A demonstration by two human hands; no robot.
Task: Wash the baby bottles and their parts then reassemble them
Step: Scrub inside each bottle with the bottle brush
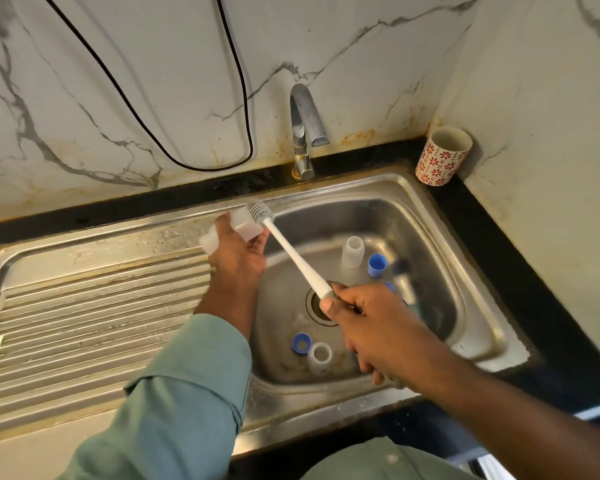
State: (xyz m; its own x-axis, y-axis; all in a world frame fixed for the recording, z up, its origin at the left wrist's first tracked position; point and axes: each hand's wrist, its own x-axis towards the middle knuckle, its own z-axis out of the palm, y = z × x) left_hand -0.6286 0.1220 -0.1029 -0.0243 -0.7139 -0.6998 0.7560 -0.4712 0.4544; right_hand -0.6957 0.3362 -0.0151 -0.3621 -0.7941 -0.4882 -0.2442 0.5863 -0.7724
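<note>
The bottle [238, 226], clear plastic, is held over the sink's [430, 216] far-left rim, left hand [238, 254] wrapped around its body. It is probably light, fairly stiff and slippery when wet; hold it mid-body. The right hand [364, 320] clamps the brush [291, 251] handle end, bristles at the bottle mouth. More bottles [352, 251] and blue caps [376, 266] lie in the basin.

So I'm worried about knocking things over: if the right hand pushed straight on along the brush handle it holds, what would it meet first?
Most likely the bottle gripped in the left hand. The right hand aims the brush up and left, and its bristles already sit at the bottle's mouth. Depth is hard to judge.
</note>
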